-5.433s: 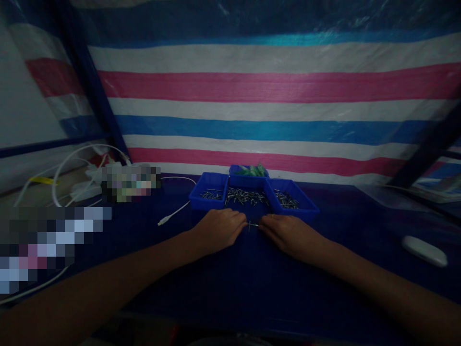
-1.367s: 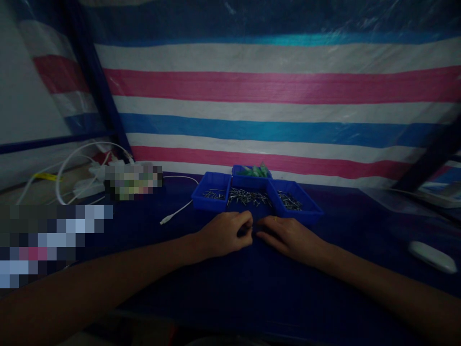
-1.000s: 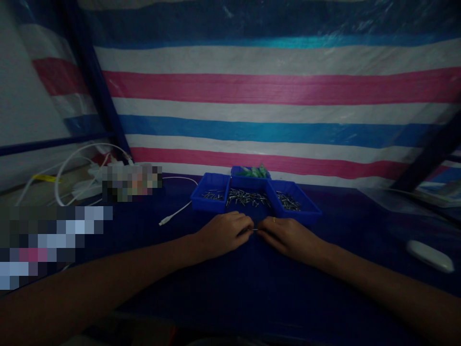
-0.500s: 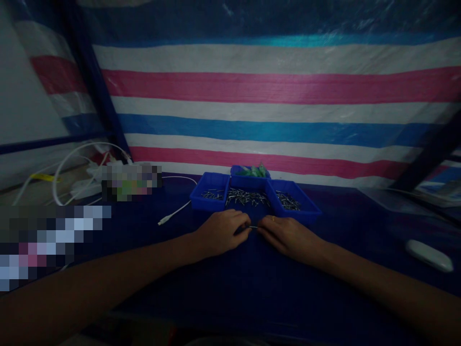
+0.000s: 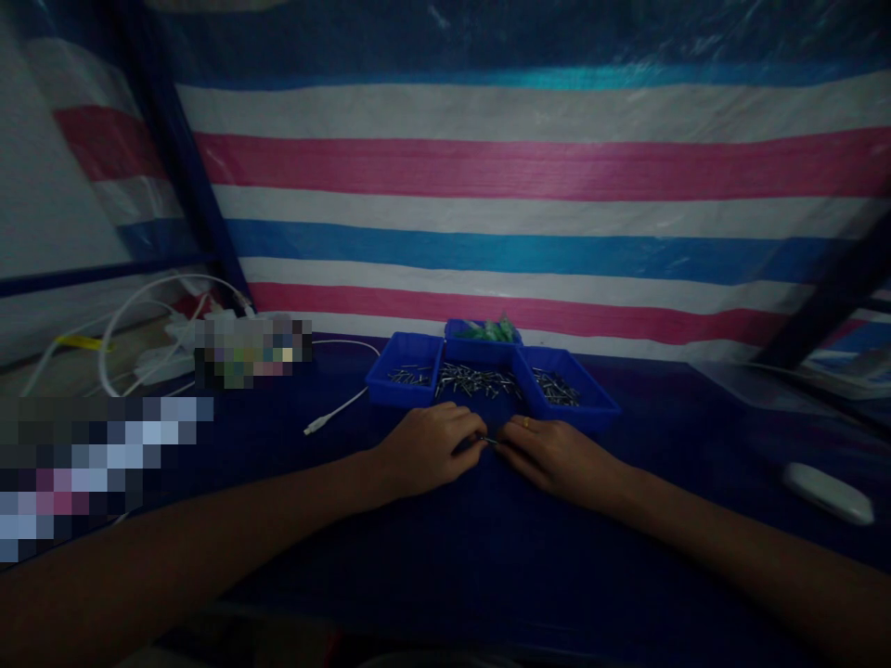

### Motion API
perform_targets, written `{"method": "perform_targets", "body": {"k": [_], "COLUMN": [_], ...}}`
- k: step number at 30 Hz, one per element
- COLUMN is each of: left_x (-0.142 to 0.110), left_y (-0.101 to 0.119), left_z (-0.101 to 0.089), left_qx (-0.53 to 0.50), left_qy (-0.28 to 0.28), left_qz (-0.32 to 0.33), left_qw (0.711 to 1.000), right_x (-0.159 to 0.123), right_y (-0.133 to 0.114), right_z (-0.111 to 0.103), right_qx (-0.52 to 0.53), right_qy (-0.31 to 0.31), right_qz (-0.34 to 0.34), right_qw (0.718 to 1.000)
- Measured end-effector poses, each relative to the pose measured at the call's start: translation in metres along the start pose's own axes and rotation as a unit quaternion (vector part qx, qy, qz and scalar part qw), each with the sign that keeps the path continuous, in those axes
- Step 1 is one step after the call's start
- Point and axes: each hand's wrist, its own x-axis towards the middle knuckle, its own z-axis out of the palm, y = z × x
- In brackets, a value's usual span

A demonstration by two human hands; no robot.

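Between my two hands runs a thin metal pin (image 5: 491,441), too small to make out its exact kind. The fingers of my left hand (image 5: 435,448) are pinched on one end of it. My right hand (image 5: 549,452), with a ring on one finger, is closed at the other end. Just beyond the hands lies a loose pile of slim metal pins (image 5: 477,379). More such pins are in a left blue tray (image 5: 390,393) and a right blue tray (image 5: 595,397).
Behind the pile stands a third blue tray (image 5: 480,347) holding green-and-white packets (image 5: 496,329). A white cable (image 5: 334,412) lies to the left, near tangled leads and a blurred object. At far right is a white rounded device (image 5: 828,493). Striped sheeting (image 5: 529,172) hangs behind the blue tabletop (image 5: 473,566).
The pin between my hands has tilted slightly, its right end now a little lower. Both hands stay in nearly the same place; trays and pile are unchanged.
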Motion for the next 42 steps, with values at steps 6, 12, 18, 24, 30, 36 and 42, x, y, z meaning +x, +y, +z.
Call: {"method": "perform_targets", "body": {"k": [6, 12, 18, 24, 30, 36, 42], "left_x": [-0.0004, -0.0001, 0.0006, -0.0001, 0.001, -0.0005, -0.0009], "left_y": [-0.0041, -0.0039, -0.003, 0.0, 0.0018, 0.0023, -0.0003], "left_z": [0.0037, 0.0027, 0.0012, 0.0008, -0.0002, -0.0004, 0.0008], "left_qx": [0.036, 0.049, 0.021, -0.047, -0.073, -0.07, -0.026], "left_qy": [-0.04, -0.062, -0.021, 0.022, 0.015, 0.01, 0.001], "left_qz": [-0.007, 0.034, 0.002, 0.034, 0.075, 0.041, -0.001], "left_qw": [0.999, 0.996, 1.0, 0.998, 0.994, 0.997, 1.0], "right_x": [-0.0002, -0.0018, -0.0018, -0.0008, 0.0002, 0.0012, 0.0008], "right_y": [-0.0003, -0.0014, -0.0024, -0.0018, 0.0002, -0.0003, -0.0028], "right_z": [-0.0008, 0.0025, -0.0002, -0.001, 0.0014, 0.0012, -0.0026], "right_qx": [0.019, 0.019, 0.012, 0.028, 0.049, 0.066, 0.087], "right_qy": [0.008, 0.011, 0.01, 0.004, -0.004, -0.012, -0.002], "right_qz": [-0.009, -0.024, -0.01, 0.001, 0.004, 0.007, 0.039], "right_qw": [1.0, 0.999, 1.0, 1.0, 0.999, 0.998, 0.995]}}
